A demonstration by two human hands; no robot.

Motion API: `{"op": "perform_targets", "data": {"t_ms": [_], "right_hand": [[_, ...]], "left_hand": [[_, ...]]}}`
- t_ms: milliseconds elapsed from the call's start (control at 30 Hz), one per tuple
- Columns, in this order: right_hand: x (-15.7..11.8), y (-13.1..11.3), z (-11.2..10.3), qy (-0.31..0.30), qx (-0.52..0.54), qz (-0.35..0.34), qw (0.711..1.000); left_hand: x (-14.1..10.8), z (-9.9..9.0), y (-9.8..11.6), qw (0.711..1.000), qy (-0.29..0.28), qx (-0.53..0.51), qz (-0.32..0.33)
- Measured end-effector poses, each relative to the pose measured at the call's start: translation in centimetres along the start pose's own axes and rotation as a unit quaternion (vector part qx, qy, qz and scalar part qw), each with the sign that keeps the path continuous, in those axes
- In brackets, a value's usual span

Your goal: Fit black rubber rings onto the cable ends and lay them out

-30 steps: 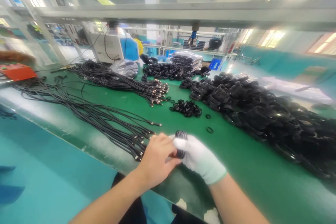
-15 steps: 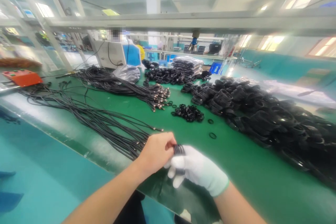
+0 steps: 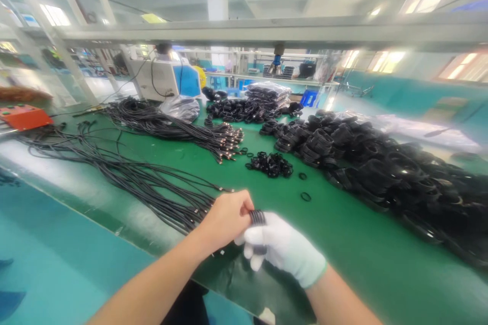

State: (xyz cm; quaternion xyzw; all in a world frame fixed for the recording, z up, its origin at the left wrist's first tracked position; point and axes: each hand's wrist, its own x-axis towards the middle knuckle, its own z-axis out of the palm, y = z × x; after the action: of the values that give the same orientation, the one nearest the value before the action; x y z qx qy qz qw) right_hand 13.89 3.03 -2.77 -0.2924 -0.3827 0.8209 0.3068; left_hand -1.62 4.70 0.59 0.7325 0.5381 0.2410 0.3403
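On the green bench point(image 3: 362, 244), we see the heap of black coils point(image 3: 381, 167) at right and the loose cables point(image 3: 143, 183) at left. Should the gloved right hand point(image 3: 282, 244) slacken, we judge that the held coil point(image 3: 257, 217) could spring open or its turns slip askew. We close that hand around the coil near the bench's front edge; our bare left hand point(image 3: 224, 218) angles inward at the coil's left side, fingers curled, though we cannot tell what they pinch.
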Motion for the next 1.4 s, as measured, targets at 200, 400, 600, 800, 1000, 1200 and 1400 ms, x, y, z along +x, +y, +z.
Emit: {"op": "perform_targets", "data": {"t_ms": [200, 400, 600, 800, 1000, 1200, 1400], "right_hand": [[-1.5, -2.2, -0.5, -0.106, 0.074, -0.031, 0.991], [-2.4, -3.8, -0.8, -0.206, 0.111, -0.024, 0.972], [-2.5, -3.6, -0.9, -0.137, 0.100, -0.063, 0.983], [-2.8, -4.4, -0.7, 0.148, 0.051, -0.182, 0.971], [-0.9, -3.4, -0.5, 0.287, -0.067, -0.200, 0.934], [-0.5, -0.7, -0.1, 0.211, 0.080, -0.158, 0.961], [-2.0, -0.8, -2.4, 0.096, -0.033, -0.105, 0.989]], "left_hand": [[5.9, -1.9, 0.1, 0.991, -0.118, -0.027, 0.064], [12.4, 7.4, 3.5, 0.977, -0.131, 0.056, 0.157], [13.9, 10.3, 4.2, 0.985, -0.122, 0.038, 0.118], [8.5, 2.9, 1.7, 0.988, -0.099, -0.113, 0.026], [2.1, 2.5, 0.8, 0.903, -0.093, -0.417, -0.045], [0.3, 4.8, -0.4, 0.920, 0.029, -0.389, -0.032], [-1.6, 1.7, -0.5, 0.788, -0.084, -0.609, 0.007]]}}
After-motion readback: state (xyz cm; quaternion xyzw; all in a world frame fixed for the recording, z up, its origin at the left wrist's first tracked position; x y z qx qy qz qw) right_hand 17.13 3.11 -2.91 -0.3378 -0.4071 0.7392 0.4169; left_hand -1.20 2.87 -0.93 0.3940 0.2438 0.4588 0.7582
